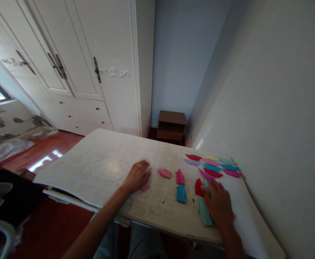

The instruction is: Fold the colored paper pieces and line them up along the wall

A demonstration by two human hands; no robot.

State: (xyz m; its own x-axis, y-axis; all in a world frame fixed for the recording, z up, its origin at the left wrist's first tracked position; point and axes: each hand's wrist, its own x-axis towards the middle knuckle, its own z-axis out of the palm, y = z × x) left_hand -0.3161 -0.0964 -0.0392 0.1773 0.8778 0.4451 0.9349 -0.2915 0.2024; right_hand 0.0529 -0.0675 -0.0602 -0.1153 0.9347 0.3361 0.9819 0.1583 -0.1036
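Note:
My left hand (138, 176) rests palm down on the table, fingers stretched out, with a ring on one finger. A small piece of folded pink paper (145, 186) shows beside its thumb, partly under the hand. My right hand (219, 199) lies over several folded papers at the table's right side, fingers extended. Partly under it are a mint-green folded paper (205, 213) and a red one (198, 187). Between my hands lie a light pink folded paper (164, 173), a bright pink one (180, 176) and a blue one (181, 194).
Beyond my right hand, several slim coloured paper shapes (212, 168) lie in rows on the pale table (92, 165). A wall (281, 126) borders the table's right side. A brown nightstand (172, 118) and a white wardrobe (114, 43) stand behind.

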